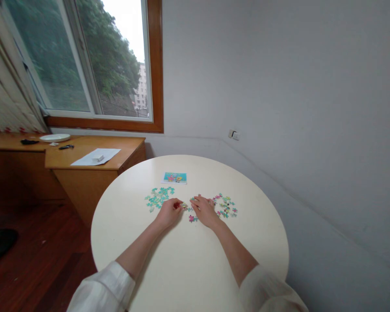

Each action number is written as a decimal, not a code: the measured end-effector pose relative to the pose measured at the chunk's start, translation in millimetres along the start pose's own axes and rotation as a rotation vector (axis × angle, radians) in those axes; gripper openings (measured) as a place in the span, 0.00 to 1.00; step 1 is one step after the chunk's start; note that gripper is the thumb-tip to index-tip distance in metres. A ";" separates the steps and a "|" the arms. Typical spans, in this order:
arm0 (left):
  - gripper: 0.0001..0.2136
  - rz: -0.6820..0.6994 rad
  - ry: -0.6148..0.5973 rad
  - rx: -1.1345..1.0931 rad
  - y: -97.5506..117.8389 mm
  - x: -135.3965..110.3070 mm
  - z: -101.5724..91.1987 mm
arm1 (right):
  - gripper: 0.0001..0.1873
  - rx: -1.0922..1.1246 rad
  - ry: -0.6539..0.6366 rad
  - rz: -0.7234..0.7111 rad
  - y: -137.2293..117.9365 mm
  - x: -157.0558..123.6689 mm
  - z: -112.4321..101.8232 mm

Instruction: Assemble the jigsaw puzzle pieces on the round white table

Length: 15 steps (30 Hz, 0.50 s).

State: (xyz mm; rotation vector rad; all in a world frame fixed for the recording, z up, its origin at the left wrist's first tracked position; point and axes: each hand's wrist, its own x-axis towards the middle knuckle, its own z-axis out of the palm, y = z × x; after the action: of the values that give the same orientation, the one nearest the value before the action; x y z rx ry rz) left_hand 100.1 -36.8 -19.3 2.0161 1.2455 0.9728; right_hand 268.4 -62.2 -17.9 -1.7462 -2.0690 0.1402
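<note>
My left hand (170,211) is closed, thumb and finger pinching a small jigsaw puzzle piece (184,206) just above the table. Close by on the right, my right hand (205,210) has its fingers stretched over several puzzle pieces, partly hiding them. Below its fingertips lies a pink puzzle piece (192,219). A loose spread of mostly teal pieces (158,197) is left of my left hand. Mixed yellow, pink and teal pieces (226,207) lie to the right of my right hand. Behind them rests a small picture card (174,178) with colourful cartoon figures on teal.
All of this is on a round white table (188,273) by a grey wall (279,86). At the back left, a wooden desk (130,151) holds a paper sheet (84,159) with a small white block, a white plate (55,138) and dark items. A window is above.
</note>
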 end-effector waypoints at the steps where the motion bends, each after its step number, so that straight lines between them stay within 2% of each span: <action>1: 0.08 -0.004 -0.002 0.008 0.7 0.0 -0.3 | 0.16 0.002 0.002 0.002 0.3 0.1 0.4; 15: 0.09 0.014 0.009 0.007 -2.8 0.5 0.1 | 0.10 0.074 0.063 -0.028 2.2 0.1 -0.9</action>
State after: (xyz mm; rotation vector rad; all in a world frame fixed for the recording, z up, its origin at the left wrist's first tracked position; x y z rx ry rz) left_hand 99.0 -35.2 -21.4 2.0305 1.2431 0.9869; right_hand 270.8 -61.8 -17.8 -1.6565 -2.0170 0.1496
